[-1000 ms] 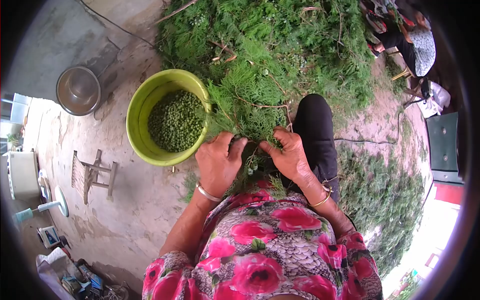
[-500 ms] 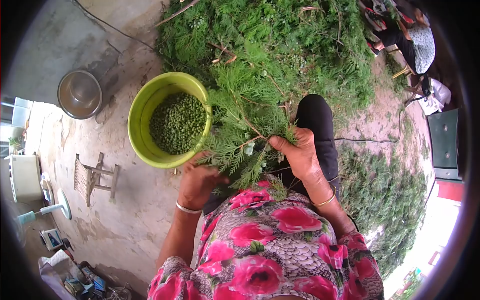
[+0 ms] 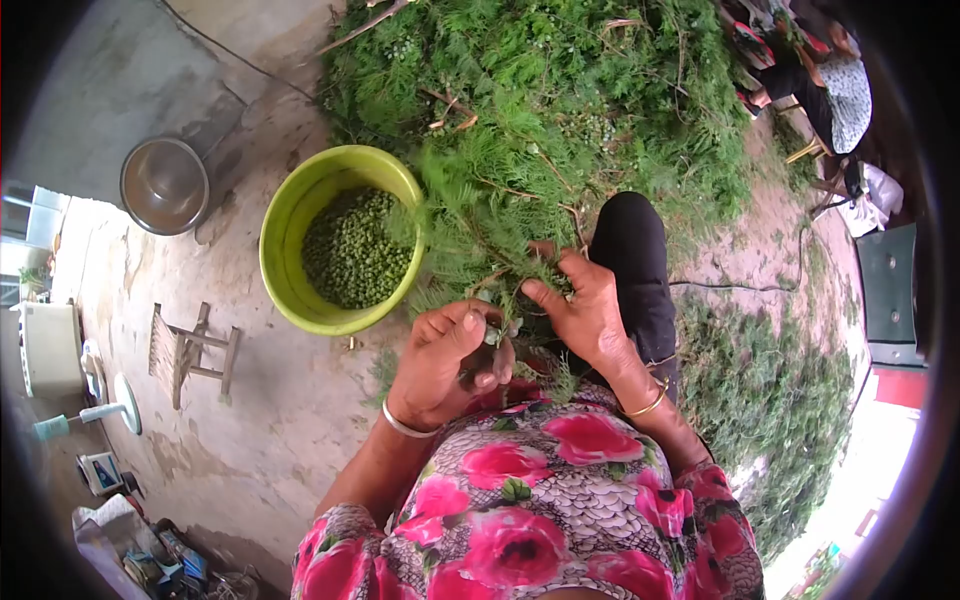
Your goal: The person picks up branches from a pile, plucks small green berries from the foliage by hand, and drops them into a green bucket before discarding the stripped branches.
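A leafy green branch (image 3: 470, 230) hangs over the right rim of the yellow-green bucket (image 3: 283, 200), its stem end pinched in my right hand (image 3: 585, 305). Curled near a pale green seed cone (image 3: 492, 336) on that branch is my left hand (image 3: 440, 365), its thumb and fingers bent close around it. Many small round green cones (image 3: 355, 250) lie inside the bucket. My black-trousered knee rises beside my right hand.
A big heap of cut green branches (image 3: 560, 70) lies ahead. More greenery (image 3: 760, 400) covers the ground at right. A metal basin (image 3: 165, 185) and a small wooden stool (image 3: 190, 352) stand at left. Another person (image 3: 845, 100) sits at the upper right.
My left hand has moved right, from beside the bucket to the cone on the branch, and its fingers have closed in. The branch and my right hand have shifted slightly.
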Demonstrator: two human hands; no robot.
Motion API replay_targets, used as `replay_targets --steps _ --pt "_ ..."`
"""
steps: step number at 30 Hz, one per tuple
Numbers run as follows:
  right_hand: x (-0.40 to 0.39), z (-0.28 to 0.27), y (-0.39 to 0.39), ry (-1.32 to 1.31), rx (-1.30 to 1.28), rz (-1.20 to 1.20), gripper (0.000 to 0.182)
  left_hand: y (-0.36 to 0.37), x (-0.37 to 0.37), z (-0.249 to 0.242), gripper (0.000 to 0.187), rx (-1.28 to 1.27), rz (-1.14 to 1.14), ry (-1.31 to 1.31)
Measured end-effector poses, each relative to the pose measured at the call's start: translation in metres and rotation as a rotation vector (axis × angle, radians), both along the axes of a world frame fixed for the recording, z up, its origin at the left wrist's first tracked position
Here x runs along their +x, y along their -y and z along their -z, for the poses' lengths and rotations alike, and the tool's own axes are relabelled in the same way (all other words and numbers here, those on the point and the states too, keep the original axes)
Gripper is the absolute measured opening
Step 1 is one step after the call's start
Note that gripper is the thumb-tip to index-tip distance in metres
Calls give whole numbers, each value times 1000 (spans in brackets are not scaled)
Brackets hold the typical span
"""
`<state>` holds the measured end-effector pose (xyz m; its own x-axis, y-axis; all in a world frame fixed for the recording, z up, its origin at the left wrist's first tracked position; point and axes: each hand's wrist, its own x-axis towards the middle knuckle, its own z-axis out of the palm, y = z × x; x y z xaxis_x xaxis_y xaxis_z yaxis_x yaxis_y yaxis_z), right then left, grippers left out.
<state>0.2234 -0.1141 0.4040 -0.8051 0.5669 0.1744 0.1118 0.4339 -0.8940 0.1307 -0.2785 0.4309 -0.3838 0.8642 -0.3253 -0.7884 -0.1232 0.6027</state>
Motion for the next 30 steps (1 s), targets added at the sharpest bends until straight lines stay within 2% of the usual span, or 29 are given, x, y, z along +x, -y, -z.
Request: replay_targets --steps 1,2,3,5,6,9,10,11,13,15,17,19,20,21,23,24,25,27,29,30 --pt "0 -3 1 46 95 -25 29 -1 0 -1 35 -1 -7 -2" --pt "2 -7 0 91 -6 -71 40 -2 0 -2 32 -36 -12 2" --pt "2 -11 1 91 -6 -73 40 -3 0 -3 30 -69 -16 6" --pt "3 -22 7 26 244 -73 50 -6 2 0 29 -106 -54 34" --pt "6 -27 9 14 234 -89 55 -7 3 1 28 -144 -91 63" --pt "7 -40 12 -60 285 -222 50 -10 6 -5 29 -212 -169 -38" --pt "4 -38 14 -104 283 -234 36 -10 7 -6 29 -213 -170 -38" --pt "4 -33 14 -104 283 -233 36 -10 8 -7 27 -241 -141 -114" --pt "6 -23 13 -148 242 -228 21 -10 9 -7 26 -268 -114 -190" --pt "4 -29 16 -187 261 -192 16 -11 8 -6 26 -285 -131 -348" --pt "5 -37 18 -225 278 -152 11 -10 5 -8 24 -300 -219 -271" --pt "8 -43 15 -256 62 -75 8 -9 -2 -11 22 -312 -306 -194" --pt "10 -44 12 -237 34 -13 10 -4 -9 -14 20 -242 -328 -128" --pt "12 -56 9 -88 32 79 18 2 -17 -15 18 -172 -349 -61" --pt "10 -43 -2 -149 120 197 26 18 -31 -15 16 -102 -342 1" --pt "9 -41 -2 -154 86 220 34 23 -34 -17 16 -75 -409 32" --pt "9 -39 -4 -154 85 218 34 28 -38 -19 15 -48 -475 65" --pt "10 -35 -9 -34 325 22 38 38 -44 -1 13 -78 -518 137" --pt "1 -28 -5 -9 345 -9 39 46 -45 28 9 -325 -426 -119" --pt "-2 -19 -5 46 410 -32 37 47 -43 43 6 -303 -308 -203"
